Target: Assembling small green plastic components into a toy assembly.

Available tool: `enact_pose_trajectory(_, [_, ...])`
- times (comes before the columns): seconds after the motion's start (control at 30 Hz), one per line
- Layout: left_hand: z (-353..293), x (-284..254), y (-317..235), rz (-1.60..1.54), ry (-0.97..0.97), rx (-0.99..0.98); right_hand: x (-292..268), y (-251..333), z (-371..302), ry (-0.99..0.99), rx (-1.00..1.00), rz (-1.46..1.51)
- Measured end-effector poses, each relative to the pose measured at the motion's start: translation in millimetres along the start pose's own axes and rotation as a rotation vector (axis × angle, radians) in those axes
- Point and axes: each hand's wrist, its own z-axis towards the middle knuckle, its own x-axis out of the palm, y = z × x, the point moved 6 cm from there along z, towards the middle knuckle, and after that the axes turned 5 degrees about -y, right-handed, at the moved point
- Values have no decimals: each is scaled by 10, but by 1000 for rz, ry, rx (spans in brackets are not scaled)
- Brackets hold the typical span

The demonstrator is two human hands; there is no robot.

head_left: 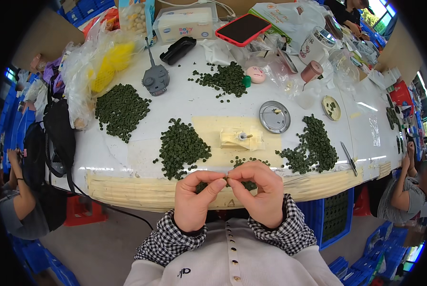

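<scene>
Over the table's front edge, my left hand (197, 198) and my right hand (259, 193) meet fingertip to fingertip. Thumb and forefinger of each are pinched together; whatever sits between them is too small and covered to make out. Small dark green round pieces lie beneath and behind the fingers. One heap of green pieces (180, 148) is just beyond my left hand, and another heap (313, 145) spreads to the right. Straight ahead, a tape-wrapped block (232, 138) with a small metal pin on top rests on a patch of masking tape.
Farther left are a green heap (121, 110) and a grey toy tank turret (155, 78). A round metal lid (274, 117), a shallow dish (331, 107) and a pen-like tool (349, 158) lie to the right. A red-edged phone (243, 29) and a mug (316, 45) stand at the back.
</scene>
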Motion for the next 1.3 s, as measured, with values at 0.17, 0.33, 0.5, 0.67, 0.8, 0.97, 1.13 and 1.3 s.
enact_pose_trajectory(0.17, [-4, 11, 17, -170, 31, -99, 29, 152, -21, -25, -238, -147])
enact_pose_trajectory(0.33, [18, 44, 72, -225, 180, -207, -4, 7, 6, 63, -55, 96])
enact_pose_trajectory(0.5, [29, 81, 75, -265, 286, -268, -45, 30, 39, 136, -119, 65])
enact_pose_trajectory(0.67, [7, 28, -1, -33, 268, -254, -36, 217, 49, 107, -369, -185])
enact_pose_trajectory(0.8, [22, 24, -134, 216, 239, -67, 2, 244, 44, 146, -419, -200])
enact_pose_trajectory(0.97, [-4, 29, -187, 298, 209, 61, 7, 188, 35, 144, -249, -89])
enact_pose_trajectory(1.13, [-10, 16, -155, 319, 185, 129, 19, 15, -21, 137, -52, 68])
enact_pose_trajectory(1.3, [-80, 25, -189, 389, 115, 229, 44, -51, -60, 97, 70, 161])
